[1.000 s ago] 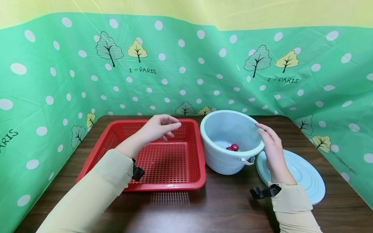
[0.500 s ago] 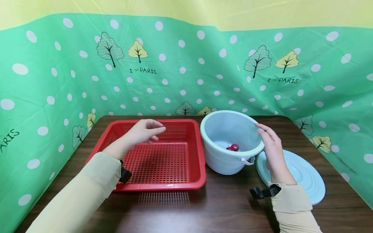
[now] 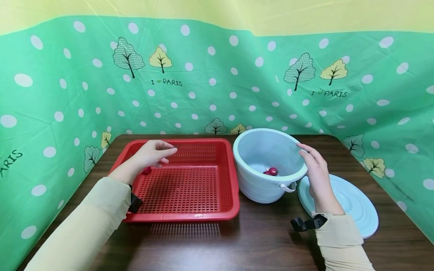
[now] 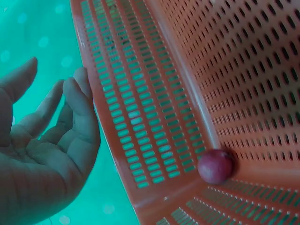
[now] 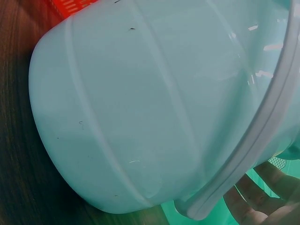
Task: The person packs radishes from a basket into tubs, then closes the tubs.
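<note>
My left hand (image 3: 150, 156) hovers over the left part of a red perforated plastic basket (image 3: 217, 217), its fingers loosely bent and nothing between them. One round red radish (image 4: 216, 166) lies in a corner of the basket floor in the left wrist view. The head view shows that radish (image 3: 146, 170) partly behind my hand. My right hand (image 3: 317, 173) rests at the right rim of a pale blue bucket (image 3: 259, 192), fingers fairly straight with tips at the edge. Inside the bucket, red radishes (image 3: 272, 171) sit on the bottom, one with a thin root showing.
A pale blue round lid (image 3: 359, 207) lies on the dark wooden table (image 3: 251, 241), right of the bucket and partly under my right forearm. The bucket's handle (image 3: 288, 187) hangs at its side. Behind stands a green dotted cloth (image 3: 210, 101).
My left hand has drifted left above the basket, and the radish there has come into sight beneath it. The right hand, bucket and lid have stayed put.
</note>
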Tool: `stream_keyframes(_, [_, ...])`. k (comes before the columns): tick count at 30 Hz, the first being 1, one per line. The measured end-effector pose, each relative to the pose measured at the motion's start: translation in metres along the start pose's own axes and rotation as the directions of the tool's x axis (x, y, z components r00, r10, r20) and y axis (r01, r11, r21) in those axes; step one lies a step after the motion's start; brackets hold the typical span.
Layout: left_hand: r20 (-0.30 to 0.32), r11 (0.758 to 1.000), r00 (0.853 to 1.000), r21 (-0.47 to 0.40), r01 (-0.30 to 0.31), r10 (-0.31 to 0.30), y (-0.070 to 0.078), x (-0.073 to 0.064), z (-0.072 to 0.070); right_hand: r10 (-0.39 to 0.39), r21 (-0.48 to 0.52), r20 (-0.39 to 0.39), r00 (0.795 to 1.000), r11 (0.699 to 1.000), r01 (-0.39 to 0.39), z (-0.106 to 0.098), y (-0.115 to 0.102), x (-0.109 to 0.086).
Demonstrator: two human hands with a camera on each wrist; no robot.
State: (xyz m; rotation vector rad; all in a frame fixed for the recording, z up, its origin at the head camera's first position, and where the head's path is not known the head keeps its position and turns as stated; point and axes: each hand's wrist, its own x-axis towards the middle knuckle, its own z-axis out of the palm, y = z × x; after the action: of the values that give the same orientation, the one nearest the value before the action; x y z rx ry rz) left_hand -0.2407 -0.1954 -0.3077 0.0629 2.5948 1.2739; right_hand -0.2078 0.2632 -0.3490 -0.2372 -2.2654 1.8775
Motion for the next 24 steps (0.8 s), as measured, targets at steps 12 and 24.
stream_keyframes(12, [0.029,0.992,0.993,0.047,0.115,-0.116,-0.015,-0.002,-0.012,-0.006,-0.001,0.002,1.000,1.000,0.006,-0.001,0.001,0.000])
stream_keyframes(24, [0.101,0.960,0.957,0.089,0.265,-0.273,-0.034,-0.001,-0.021,-0.015,0.003,0.003,1.000,1.000,0.015,-0.001,0.000,-0.001])
